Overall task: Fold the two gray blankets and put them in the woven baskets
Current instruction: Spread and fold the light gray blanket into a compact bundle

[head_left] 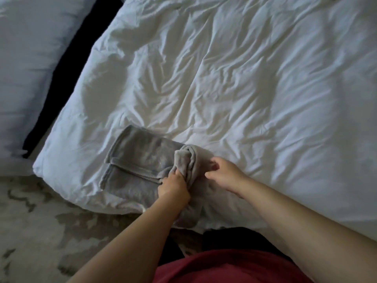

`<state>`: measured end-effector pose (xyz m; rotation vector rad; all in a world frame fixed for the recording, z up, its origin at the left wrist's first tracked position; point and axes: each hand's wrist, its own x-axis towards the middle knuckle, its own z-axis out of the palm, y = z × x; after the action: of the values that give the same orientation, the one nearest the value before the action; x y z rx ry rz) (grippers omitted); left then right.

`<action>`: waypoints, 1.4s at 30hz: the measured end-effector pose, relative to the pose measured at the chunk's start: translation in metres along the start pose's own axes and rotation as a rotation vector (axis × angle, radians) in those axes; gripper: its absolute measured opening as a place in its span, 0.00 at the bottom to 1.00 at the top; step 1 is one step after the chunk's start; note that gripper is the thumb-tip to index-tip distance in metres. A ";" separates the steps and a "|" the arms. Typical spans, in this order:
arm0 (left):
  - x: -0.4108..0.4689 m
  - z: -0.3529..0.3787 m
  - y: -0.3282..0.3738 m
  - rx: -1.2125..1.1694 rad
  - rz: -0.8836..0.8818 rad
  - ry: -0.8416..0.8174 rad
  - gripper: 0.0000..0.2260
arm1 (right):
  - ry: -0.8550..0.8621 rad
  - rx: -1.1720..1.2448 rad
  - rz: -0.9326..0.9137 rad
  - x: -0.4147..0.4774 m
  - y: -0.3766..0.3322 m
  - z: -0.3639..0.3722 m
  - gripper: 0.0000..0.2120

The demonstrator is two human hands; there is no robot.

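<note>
A gray blanket (140, 160) lies folded into a strip near the front corner of the bed, its right end rolled up into a thick bunch. My left hand (173, 185) grips the near side of that rolled end, fingers curled into the fabric. My right hand (223, 173) is just right of the roll, fingers bent, thumb and fingertips close to the fabric's edge; whether it pinches the blanket I cannot tell. No second blanket and no woven basket are in view.
A wrinkled white duvet (244, 88) covers the bed. Another white-covered bed or pillow (26, 58) lies at the left across a dark gap (67, 64). Patterned carpet (40, 221) runs along the front left.
</note>
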<state>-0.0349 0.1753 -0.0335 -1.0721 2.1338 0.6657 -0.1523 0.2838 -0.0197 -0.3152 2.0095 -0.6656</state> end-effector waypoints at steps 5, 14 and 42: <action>0.002 0.006 0.003 -0.275 0.010 0.067 0.19 | -0.013 -0.276 -0.212 0.027 -0.005 -0.028 0.42; 0.008 0.012 -0.015 -0.410 0.039 -0.065 0.01 | -0.217 -0.245 -0.469 0.060 -0.012 -0.015 0.08; 0.058 0.019 -0.086 -0.171 0.540 0.022 0.31 | 0.535 0.313 0.506 0.055 -0.004 0.061 0.31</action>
<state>0.0162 0.1128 -0.1013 -0.5755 2.4371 1.1021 -0.1279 0.2342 -0.0808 0.6008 2.3030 -0.7694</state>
